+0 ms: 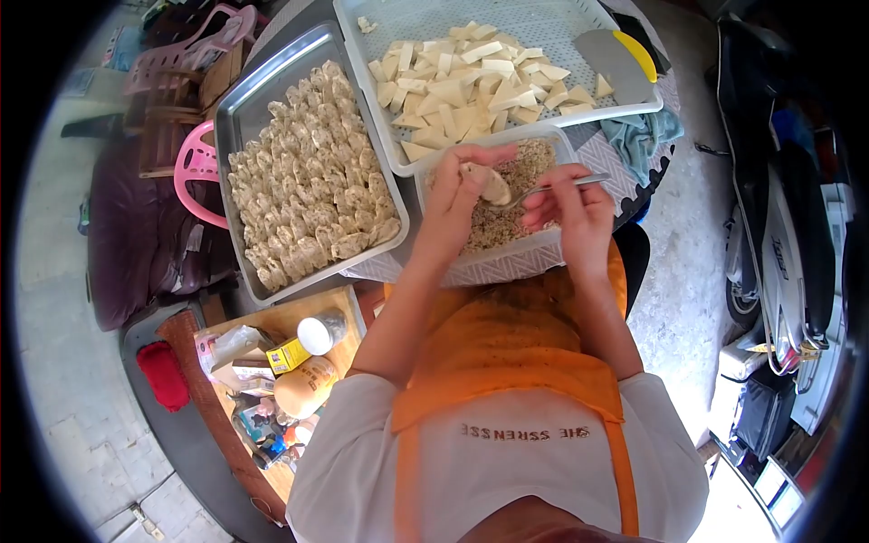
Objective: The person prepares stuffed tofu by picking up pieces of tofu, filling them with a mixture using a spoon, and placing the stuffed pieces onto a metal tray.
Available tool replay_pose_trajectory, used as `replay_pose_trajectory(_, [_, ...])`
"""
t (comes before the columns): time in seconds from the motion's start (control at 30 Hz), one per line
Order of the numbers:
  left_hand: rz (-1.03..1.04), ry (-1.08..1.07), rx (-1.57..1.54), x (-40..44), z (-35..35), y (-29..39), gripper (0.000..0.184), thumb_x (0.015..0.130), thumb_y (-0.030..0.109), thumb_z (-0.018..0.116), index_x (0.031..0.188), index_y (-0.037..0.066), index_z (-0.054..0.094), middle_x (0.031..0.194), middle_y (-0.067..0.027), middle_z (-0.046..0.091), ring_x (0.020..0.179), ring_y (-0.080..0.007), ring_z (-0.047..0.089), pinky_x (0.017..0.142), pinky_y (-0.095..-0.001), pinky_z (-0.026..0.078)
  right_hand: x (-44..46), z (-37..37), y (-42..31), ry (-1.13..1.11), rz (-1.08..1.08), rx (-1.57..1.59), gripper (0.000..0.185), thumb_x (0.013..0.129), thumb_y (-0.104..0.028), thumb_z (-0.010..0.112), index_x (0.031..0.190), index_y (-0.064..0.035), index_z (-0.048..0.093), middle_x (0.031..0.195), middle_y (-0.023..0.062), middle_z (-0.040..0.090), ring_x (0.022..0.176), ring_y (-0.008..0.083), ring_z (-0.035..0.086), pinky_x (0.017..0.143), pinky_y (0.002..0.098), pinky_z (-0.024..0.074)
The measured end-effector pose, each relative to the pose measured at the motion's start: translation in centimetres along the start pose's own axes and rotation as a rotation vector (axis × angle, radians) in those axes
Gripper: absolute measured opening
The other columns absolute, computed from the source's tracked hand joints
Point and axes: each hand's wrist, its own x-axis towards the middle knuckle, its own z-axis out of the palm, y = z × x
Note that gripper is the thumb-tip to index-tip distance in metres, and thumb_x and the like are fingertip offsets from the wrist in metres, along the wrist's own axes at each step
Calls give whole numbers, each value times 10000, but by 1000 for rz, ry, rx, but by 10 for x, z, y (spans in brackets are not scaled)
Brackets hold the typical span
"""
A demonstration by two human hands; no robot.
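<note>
My left hand (453, 195) holds a pale piece of food (494, 187) over a white tub (516, 264) of brownish crumbly filling (534, 158). In my right hand (579, 204) is a metal spoon (593, 179), its bowl near the lower edge of that piece. Left of the tub, a metal tray (243, 109) bears rows of filled pieces (312, 172). Beyond the tub stands a pale plastic basket (543, 27) with cut white triangles (453, 90) and a grey scraper (615, 68) with a yellow edge.
A blue-green cloth (643, 136) lies right of the basket. At lower left, a wooden table (339, 303) holds jars and a yellow box (288, 356). A pink chair (195, 172) is behind the metal tray. A scooter (792, 253) stands at the far right.
</note>
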Motion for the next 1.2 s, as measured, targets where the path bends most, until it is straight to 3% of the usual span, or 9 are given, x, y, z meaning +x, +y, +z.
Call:
replay_pose_trajectory(0.17, [-197, -4, -53, -5, 0, 2, 302, 920, 65, 538, 1217, 56, 484, 1135, -73, 571, 1003, -150, 575, 810, -265, 473, 11, -19, -14, 107, -129, -63, 200, 966, -152, 500, 910, 25, 576, 703, 124, 648, 545, 155, 633, 490, 248, 514])
replay_pose_trajectory(0.27, [-223, 49, 117, -7, -1, 5, 260, 940, 125, 535, 1189, 54, 513, 1062, -44, 556, 819, -114, 568, 689, -242, 474, 12, -22, -15, 126, -168, -99, 198, 966, -159, 518, 911, 21, 576, 699, 119, 647, 547, 150, 632, 503, 243, 517])
replay_pose_trajectory(0.47, [-197, 99, 5, -5, 3, 6, 254, 997, 254, 444, 1080, 39, 552, 807, -6, 512, 623, -87, 451, 567, -227, 385, 14, -16, 2, 113, -135, -215, 181, 950, -149, 557, 912, 26, 587, 696, 94, 641, 567, 124, 628, 523, 223, 508])
replay_pose_trajectory(0.67, [-328, 19, -388, -5, -17, -9, 370, 1009, 348, 402, 793, 61, 491, 640, -11, 439, 513, -110, 426, 439, -228, 333, 16, -14, 17, 74, -210, -407, 247, 921, -88, 584, 769, 104, 614, 799, 75, 651, 568, 122, 641, 507, 231, 505])
replay_pose_trajectory(0.77, [-407, 94, -295, -7, -10, 4, 382, 1004, 341, 409, 740, 68, 454, 594, -10, 437, 459, -107, 412, 376, -230, 303, 16, -13, 15, 74, -226, -427, 259, 916, -75, 584, 744, 117, 610, 816, 75, 651, 563, 129, 647, 497, 236, 501])
replay_pose_trajectory(0.87, [-372, 158, -105, -8, 1, 15, 379, 1001, 336, 407, 741, 66, 465, 608, -25, 479, 455, -105, 439, 365, -229, 322, 16, -13, 16, 73, -228, -445, 247, 914, -73, 585, 754, 114, 611, 803, 79, 650, 561, 136, 652, 495, 239, 498])
replay_pose_trajectory(0.97, [-381, 106, -120, -10, -4, 12, 398, 1018, 326, 371, 755, 56, 500, 564, -45, 478, 383, -118, 384, 351, -210, 289, 16, -12, 17, 73, -240, -463, 239, 911, -68, 586, 754, 111, 612, 792, 81, 651, 557, 140, 654, 493, 243, 496])
replay_pose_trajectory(1.07, [-326, 122, -101, -9, -6, 9, 381, 999, 336, 394, 794, 45, 530, 641, -54, 540, 461, -117, 471, 368, -228, 349, 14, -10, 15, 75, -254, -467, 237, 909, -64, 587, 750, 110, 612, 788, 85, 652, 554, 143, 655, 493, 244, 495])
replay_pose_trajectory(1.2, [-320, 176, -229, -1, 7, 18, 406, 992, 360, 402, 789, 39, 544, 619, -51, 539, 450, -115, 463, 366, -236, 342, 14, -10, 12, 49, -285, -505, 207, 903, -65, 593, 769, 91, 616, 756, 84, 652, 549, 151, 655, 495, 247, 493])
